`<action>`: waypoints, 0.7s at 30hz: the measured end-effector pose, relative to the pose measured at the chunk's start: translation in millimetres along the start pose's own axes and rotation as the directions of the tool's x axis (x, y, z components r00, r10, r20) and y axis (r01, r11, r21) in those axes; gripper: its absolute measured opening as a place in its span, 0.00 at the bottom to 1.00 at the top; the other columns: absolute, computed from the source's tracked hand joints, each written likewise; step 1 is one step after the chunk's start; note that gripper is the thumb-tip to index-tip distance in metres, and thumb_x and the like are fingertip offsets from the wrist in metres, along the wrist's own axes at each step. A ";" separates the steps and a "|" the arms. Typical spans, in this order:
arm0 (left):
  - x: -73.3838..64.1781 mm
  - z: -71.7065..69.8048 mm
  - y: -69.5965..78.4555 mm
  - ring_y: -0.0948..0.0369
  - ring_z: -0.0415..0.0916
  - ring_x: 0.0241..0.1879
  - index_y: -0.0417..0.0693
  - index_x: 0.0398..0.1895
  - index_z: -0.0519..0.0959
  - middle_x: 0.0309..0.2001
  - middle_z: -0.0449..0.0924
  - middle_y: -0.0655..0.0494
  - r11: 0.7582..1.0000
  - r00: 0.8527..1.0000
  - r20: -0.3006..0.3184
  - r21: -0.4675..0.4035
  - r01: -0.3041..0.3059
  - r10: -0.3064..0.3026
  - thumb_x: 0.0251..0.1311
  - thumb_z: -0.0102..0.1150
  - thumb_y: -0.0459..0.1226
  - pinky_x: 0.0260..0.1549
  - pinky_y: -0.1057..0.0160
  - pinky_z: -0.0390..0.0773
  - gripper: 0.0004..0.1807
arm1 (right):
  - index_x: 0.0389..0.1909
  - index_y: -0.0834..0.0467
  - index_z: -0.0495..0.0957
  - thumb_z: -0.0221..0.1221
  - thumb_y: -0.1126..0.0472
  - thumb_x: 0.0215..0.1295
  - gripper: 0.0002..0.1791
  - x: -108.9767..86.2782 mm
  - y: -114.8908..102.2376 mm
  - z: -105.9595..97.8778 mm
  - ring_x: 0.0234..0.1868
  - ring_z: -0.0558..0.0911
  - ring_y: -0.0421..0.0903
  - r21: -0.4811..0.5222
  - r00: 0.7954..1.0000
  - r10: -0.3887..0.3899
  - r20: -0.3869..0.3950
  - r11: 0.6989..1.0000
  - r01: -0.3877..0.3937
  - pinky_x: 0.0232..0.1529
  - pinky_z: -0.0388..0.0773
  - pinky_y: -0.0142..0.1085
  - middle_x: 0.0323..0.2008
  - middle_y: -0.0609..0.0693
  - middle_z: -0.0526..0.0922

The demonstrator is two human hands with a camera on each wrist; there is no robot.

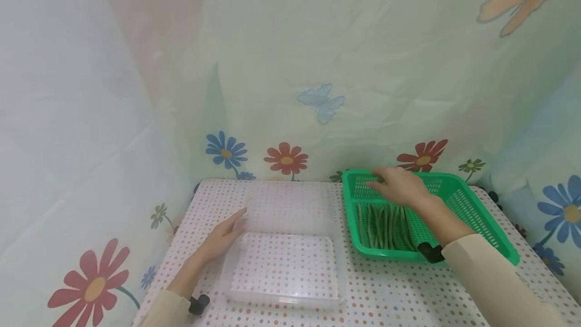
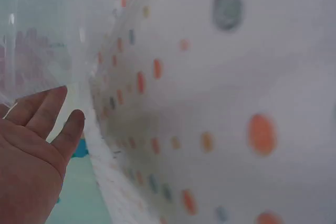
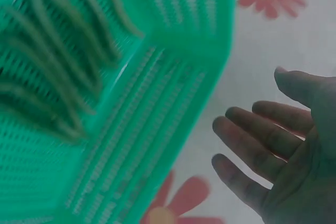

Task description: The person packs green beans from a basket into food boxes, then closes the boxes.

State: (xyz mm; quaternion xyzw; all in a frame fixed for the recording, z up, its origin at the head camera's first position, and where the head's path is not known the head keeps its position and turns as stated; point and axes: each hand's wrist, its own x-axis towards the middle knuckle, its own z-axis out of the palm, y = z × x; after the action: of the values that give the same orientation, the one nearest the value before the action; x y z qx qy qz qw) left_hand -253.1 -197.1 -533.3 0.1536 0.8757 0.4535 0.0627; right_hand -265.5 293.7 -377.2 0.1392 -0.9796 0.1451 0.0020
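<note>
A clear plastic box with its hinged lid laid back stands on the table. At its left side is my left hand, fingers extended and close to the box wall; the left wrist view shows its fingertips right at the clear plastic. To the right is a green basket holding several green beans lying side by side. My right hand hovers over the basket's far part, holding nothing. In the right wrist view its fingers are spread and relaxed, beside the basket rim.
A dotted cloth covers the table. Behind it hangs a curtain printed with flowers and butterflies, which closes in on the left and right sides too. The basket's back rim is close to the curtain.
</note>
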 end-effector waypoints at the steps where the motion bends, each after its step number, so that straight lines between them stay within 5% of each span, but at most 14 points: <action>1: -1.7 1.7 -3.0 0.45 0.56 0.81 0.57 0.82 0.60 0.80 0.62 0.49 0.999 1.000 -0.011 -0.028 0.015 -0.015 0.81 0.49 0.46 0.80 0.38 0.55 0.30 | 0.68 0.66 0.74 0.58 0.49 0.77 0.29 3.2 7.5 0.4 0.54 0.86 0.65 0.001 1.000 0.009 0.018 1.000 -0.009 0.44 0.86 0.59 0.56 0.66 0.85; 9: -7.0 12.0 -12.5 0.43 0.56 0.80 0.52 0.78 0.67 0.79 0.65 0.48 0.988 0.994 -0.068 -0.132 0.080 -0.089 0.80 0.47 0.52 0.80 0.35 0.51 0.29 | 0.63 0.72 0.76 0.56 0.52 0.78 0.27 17.0 48.9 6.4 0.59 0.80 0.73 0.004 0.991 0.072 0.115 0.997 -0.073 0.50 0.83 0.65 0.60 0.73 0.80; 21: -11.6 13.2 -9.9 0.44 0.59 0.79 0.49 0.77 0.68 0.77 0.67 0.47 0.988 0.990 -0.073 -0.100 0.116 -0.123 0.80 0.44 0.54 0.79 0.36 0.55 0.31 | 0.64 0.75 0.73 0.56 0.55 0.78 0.27 27.0 74.6 25.6 0.62 0.75 0.77 -0.088 0.942 0.187 0.279 0.982 -0.169 0.56 0.78 0.69 0.61 0.76 0.77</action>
State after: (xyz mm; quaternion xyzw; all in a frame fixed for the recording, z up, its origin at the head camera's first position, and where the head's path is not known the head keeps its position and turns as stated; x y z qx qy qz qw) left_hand -241.0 -196.0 -549.3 0.0796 0.8625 0.4959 0.0623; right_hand -310.9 347.6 -421.7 0.0696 -0.9822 0.0924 -0.1482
